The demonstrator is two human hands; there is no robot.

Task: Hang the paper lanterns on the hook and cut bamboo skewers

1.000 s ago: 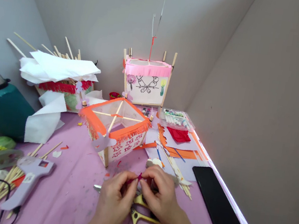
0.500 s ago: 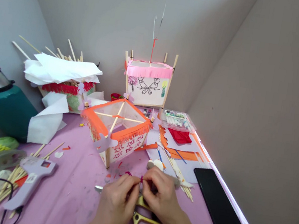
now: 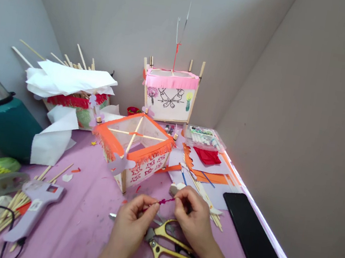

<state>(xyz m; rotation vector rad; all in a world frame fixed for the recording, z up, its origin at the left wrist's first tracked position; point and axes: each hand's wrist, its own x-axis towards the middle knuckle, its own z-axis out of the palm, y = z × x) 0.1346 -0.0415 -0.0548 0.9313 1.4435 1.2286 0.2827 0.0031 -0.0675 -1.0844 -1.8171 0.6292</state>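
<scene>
A short magenta string, knotted along its length, stretches between my two hands above the purple cloth. My left hand pinches one end between thumb and forefinger. The other end is pinched in the fingertips of my right hand. Just below the hands lie scissors with gold handles, their blades partly hidden by my left hand. Beyond the hands stands a paper lantern with orange fringed edges and crossed sticks over its top.
A lilac glue gun with a black cord lies left, beside thin wooden sticks. On the right is a black phone. A pink-edged lantern hangs from a wire at the back. A teal bottle stands far left.
My hands have moved apart, the right one to the right and slightly up, so more of the magenta string shows between them. The scissors are now less covered.
</scene>
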